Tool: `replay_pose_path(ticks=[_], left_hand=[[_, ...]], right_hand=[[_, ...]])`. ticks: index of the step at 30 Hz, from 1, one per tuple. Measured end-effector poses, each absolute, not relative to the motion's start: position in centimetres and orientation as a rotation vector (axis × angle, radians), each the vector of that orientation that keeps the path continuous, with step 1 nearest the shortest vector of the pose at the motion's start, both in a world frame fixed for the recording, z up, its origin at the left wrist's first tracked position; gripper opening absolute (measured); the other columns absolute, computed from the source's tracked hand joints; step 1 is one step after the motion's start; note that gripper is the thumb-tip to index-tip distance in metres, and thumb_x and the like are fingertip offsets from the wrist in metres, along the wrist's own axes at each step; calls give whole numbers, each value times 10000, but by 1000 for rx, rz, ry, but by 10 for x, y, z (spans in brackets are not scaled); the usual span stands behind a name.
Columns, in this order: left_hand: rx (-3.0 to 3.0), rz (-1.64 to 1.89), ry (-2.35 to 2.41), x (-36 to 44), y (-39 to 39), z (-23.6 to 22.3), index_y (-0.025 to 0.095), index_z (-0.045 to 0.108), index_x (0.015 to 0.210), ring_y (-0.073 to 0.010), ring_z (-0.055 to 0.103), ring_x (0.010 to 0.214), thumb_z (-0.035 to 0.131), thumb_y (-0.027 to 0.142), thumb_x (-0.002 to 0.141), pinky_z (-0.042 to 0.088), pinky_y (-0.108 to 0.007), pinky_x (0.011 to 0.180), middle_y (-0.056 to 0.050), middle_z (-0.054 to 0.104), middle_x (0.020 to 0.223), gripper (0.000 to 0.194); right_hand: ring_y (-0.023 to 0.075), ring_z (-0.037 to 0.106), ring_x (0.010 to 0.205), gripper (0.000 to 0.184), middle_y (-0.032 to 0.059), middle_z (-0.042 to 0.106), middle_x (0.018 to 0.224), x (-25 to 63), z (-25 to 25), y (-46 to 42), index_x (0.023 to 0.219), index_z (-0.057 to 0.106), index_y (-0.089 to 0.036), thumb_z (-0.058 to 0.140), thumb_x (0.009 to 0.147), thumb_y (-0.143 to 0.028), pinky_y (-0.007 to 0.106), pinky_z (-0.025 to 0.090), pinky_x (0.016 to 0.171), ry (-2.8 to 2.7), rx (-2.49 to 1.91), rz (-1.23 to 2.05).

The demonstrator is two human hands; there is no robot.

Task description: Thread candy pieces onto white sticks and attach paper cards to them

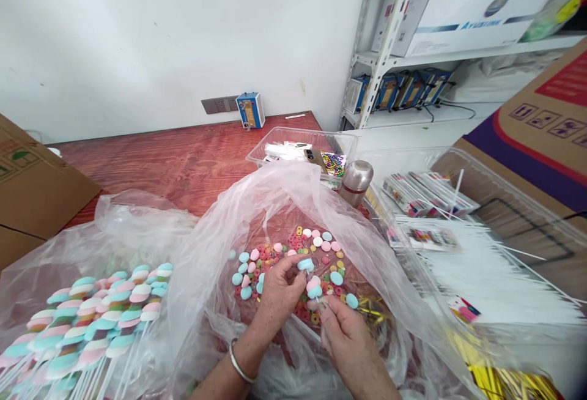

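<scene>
Over an opened clear plastic bag (pixel 220 222), my left hand (pixel 280 288) pinches a pale blue marshmallow (pixel 305 264) between thumb and fingers. My right hand (pixel 346 333) grips a thin stick just below a pink and blue marshmallow (pixel 313 287) threaded on it. The stick's upper end is close to the left fingers; whether it enters the blue marshmallow I cannot tell. Beneath both hands lie loose pink, white and blue marshmallows (pixel 336 278) and small ring-shaped candies (pixel 266 252). At the left, many finished-looking marshmallow skewers (pixel 92 314) rest on plastic with white sticks.
A steel flask (pixel 356 181) stands beyond the bag, beside a clear tray (pixel 257 154) holding a phone (pixel 312 156). To the right, a clear bin (pixel 380 204) contains white sticks (pixel 477 271). Cardboard boxes (pixel 41 174) flank the red table (pixel 151 161); gold twist ties (pixel 509 381) lie lower right.
</scene>
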State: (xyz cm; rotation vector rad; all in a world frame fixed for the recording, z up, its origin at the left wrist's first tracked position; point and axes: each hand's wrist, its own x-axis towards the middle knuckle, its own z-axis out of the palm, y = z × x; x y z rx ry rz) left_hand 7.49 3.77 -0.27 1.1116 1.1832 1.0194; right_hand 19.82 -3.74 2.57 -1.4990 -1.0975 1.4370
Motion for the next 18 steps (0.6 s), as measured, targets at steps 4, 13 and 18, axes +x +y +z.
replay_pose_path(ticks=[4,13,18], left_hand=[[1163,996,1159,75,32,0,199,733,1071,-186,634,750,677,194,752,500,-288,716,-46,740,889,324],[1078,1100,1010,77,19,14,239,702,1187,-244,609,1140,647,247,822,431,-365,1042,-70,697,1196,369],[563,1183,774,84,24,19,258,526,1357,-247,654,1088,587,429,896,501,-404,956,-89,665,1246,495]], right_hand=[[122,382,457,324,-63,418,525,200,12,-38,755,530,-213,444,873,-502,233,310,452,-1178,-1531,1361],[149,462,524,378,-33,492,571,215,-7,-32,757,565,-214,425,931,-519,234,366,518,-1359,-1636,1058],[161,516,575,400,-5,583,630,220,-2,-36,768,613,-204,413,955,-495,237,393,556,-1490,-1702,935]])
